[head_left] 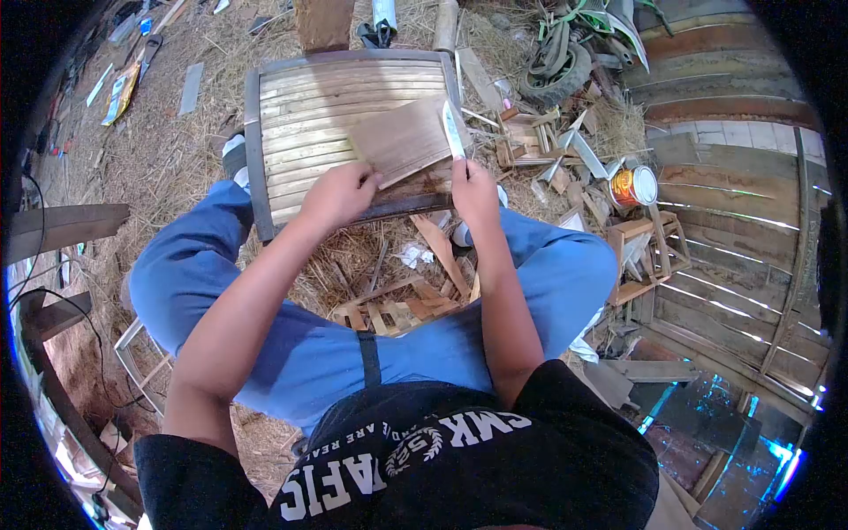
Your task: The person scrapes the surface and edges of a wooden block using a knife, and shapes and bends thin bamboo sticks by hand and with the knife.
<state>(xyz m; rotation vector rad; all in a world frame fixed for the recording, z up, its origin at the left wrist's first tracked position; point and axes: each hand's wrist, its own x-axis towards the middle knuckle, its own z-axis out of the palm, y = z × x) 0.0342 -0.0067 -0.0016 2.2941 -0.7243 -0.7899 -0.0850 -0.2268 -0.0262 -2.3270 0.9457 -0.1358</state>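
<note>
A slatted wooden panel with a dark frame lies in front of my legs. On its right part rests a flat brown board, set at a slant. My left hand is closed at the board's near left corner, its fingertips touching the edge; whether it grips the board is hard to tell. My right hand is wrapped round the handle of a knife. The blade points away from me, beside the board's right edge.
Wood scraps lie on the straw-covered ground between my legs. To the right are a small wheel, a labelled can, a wooden crate frame and a plank wall. A wooden post stands beyond the panel.
</note>
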